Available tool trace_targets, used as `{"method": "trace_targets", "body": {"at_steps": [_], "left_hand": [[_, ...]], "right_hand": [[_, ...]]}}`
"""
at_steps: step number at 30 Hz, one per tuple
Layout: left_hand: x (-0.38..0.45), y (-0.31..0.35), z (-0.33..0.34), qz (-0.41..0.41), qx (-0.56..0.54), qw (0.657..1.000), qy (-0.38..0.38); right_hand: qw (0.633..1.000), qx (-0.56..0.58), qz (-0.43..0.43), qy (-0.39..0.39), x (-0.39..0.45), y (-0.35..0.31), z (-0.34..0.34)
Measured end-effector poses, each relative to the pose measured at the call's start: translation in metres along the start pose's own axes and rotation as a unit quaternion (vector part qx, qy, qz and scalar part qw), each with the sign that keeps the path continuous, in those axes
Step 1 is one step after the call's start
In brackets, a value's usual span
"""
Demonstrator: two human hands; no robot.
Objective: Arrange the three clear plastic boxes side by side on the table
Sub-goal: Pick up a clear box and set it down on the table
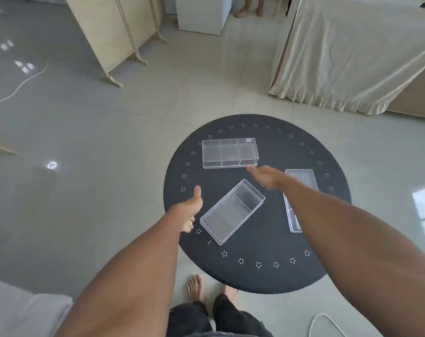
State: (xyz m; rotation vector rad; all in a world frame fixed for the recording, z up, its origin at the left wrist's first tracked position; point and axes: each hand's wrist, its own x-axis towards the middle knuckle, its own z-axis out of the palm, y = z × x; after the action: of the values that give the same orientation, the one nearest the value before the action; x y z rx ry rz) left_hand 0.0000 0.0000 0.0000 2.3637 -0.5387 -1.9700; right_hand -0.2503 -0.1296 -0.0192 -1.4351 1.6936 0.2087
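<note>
Three clear boxes lying apart on the round black tabletop [260, 271]: far box [230, 153] crosswise, middle box [232, 211] sitting diagonally, right box [301, 203] lengthwise, partly hidden under the forearm. Right hand [267, 177] reaching flat, fingers extended, tips just beside the far box's near corner, gripping nothing. Left hand [191, 210] hovering at the tabletop's left edge, thumb raised, empty.

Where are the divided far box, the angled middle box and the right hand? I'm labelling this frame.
divided far box [230, 153], head view, on its middle compartment.
angled middle box [232, 212], head view, on its clear top face.
right hand [267, 177], head view, on its back.
</note>
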Motion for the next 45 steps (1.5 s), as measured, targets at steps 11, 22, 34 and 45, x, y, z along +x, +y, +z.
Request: {"method": "trace_targets", "body": {"at_steps": [11, 22, 34, 45], "left_hand": [[0.007, -0.031, 0.030, -0.041, -0.299, 0.951, -0.066], [0.017, -0.030, 0.027, -0.020, -0.370, 0.928, -0.043], [0.016, -0.012, 0.014, 0.018, -0.312, 0.950, 0.007], [0.010, 0.009, -0.010, 0.105, -0.312, 0.944, 0.021]], "right_hand": [[0.988, 0.120, 0.015, -0.097, -0.009, 0.003, 0.005], [0.989, 0.095, 0.053, -0.100, -0.009, 0.018, 0.010], [0.980, 0.185, 0.072, 0.004, -0.006, 0.029, 0.014], [0.921, 0.381, 0.080, 0.002, -0.018, 0.037, 0.020]]}}
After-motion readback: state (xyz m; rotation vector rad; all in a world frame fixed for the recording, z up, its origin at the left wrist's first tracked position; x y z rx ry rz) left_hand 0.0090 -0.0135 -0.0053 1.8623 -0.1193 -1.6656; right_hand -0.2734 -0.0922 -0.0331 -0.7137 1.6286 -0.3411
